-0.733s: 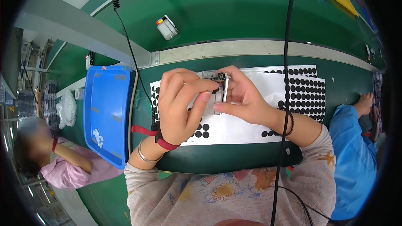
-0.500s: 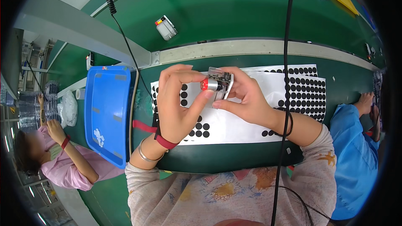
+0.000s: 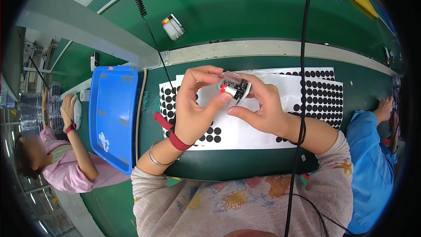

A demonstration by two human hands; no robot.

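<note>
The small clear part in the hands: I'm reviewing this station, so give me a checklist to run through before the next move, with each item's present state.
1. Small clear part gripped by both hands: ok.
2. Left hand thumb on its red end: ok.
3. Right hand fingers supporting it from below: ok.
4. Sheet of black dots lying flat beneath: ok.
5. Blue tray within reach at the left: ok.
6. Dot already stuck on the part: cannot tell.

head: fisheye | looks down | close over green bench (image 3: 245, 13)
</note>
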